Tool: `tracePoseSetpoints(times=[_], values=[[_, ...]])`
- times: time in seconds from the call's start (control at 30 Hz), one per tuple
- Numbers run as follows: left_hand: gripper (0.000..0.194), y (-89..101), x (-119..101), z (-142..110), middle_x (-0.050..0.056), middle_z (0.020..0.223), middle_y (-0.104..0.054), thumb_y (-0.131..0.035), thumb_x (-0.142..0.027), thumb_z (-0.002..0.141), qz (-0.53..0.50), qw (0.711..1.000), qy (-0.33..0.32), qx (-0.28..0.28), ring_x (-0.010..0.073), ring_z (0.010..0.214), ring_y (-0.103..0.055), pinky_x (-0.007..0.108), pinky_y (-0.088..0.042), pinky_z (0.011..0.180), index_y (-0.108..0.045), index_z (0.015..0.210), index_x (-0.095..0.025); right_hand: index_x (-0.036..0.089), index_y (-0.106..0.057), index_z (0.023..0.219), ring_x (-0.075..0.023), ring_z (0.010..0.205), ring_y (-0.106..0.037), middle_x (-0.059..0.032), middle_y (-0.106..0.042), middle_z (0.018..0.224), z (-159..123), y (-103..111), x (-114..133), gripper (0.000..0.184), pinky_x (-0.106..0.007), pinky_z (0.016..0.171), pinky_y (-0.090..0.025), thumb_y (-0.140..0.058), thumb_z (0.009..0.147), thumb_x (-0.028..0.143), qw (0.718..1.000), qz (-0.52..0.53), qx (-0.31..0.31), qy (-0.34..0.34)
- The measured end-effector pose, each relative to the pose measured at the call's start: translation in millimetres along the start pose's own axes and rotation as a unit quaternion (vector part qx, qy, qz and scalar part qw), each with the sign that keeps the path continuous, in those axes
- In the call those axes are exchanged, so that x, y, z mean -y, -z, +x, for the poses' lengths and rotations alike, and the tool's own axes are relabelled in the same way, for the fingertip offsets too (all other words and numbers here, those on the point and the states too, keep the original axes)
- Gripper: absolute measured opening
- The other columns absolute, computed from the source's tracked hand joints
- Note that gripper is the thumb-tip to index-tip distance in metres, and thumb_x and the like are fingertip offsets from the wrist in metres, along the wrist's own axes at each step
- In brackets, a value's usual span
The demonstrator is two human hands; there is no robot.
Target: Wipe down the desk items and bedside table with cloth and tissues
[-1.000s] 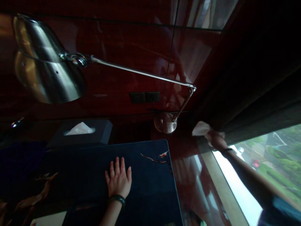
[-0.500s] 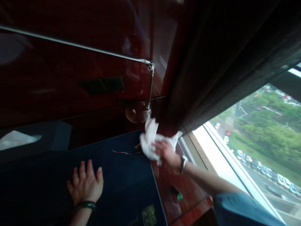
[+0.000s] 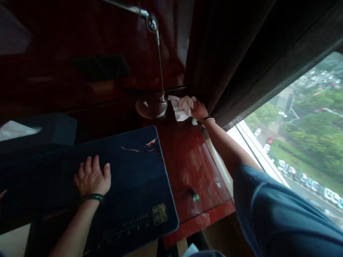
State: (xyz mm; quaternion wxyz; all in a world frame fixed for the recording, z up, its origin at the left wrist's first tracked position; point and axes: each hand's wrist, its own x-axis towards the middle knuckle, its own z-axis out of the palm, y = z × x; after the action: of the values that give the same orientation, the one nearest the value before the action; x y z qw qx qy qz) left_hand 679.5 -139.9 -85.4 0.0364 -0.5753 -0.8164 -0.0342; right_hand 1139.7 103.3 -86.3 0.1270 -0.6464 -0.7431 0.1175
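Stretching through the lower centre of the frame, a glossy red-brown desk [image 3: 184,153] carries a dark blue mat [image 3: 134,182] with a branch print near its upper right corner and a gold seal at lower right. A dark, shiny wall [image 3: 93,25] fills the upper left; at far right a window [image 3: 302,132] looks down on trees and parked cars. The left hand [image 3: 92,176] lies flat on the mat, fingers slightly apart, nothing in it. Right of the metal lamp base [image 3: 152,107], the crumpled white tissue [image 3: 180,109] sits at the desk's far corner, the right hand [image 3: 199,111] touching its right side; whether those fingers are clamped on it I cannot tell, since they are partly hidden.

The lamp's arm runs out of the top edge, and the grey tissue box [image 3: 63,128] is cut off at left. The mat's small lettering is too dim to read; a greenish spot [image 3: 195,197] on the desk is too blurred to name.
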Motion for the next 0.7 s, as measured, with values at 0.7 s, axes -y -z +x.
tracePoseSetpoints(times=[0.7], values=[[0.07, 9.7, -6.9, 4.8, 0.023, 0.166, -0.026, -0.031, -0.048, 0.103, -0.024, 0.999, 0.011, 0.04, 0.0429, 0.154, -0.021, 0.068, -0.019, 0.119, -0.033, 0.157, -0.004, 0.015, -0.071, 0.113, -0.0249, 0.097, -0.055, -0.014, -0.066, 0.108, -417.3, 0.7, -26.2, 0.03, -0.043, 0.088, -0.047, -0.047, 0.094, 0.011, 0.992, 0.082, -0.073, 0.054]])
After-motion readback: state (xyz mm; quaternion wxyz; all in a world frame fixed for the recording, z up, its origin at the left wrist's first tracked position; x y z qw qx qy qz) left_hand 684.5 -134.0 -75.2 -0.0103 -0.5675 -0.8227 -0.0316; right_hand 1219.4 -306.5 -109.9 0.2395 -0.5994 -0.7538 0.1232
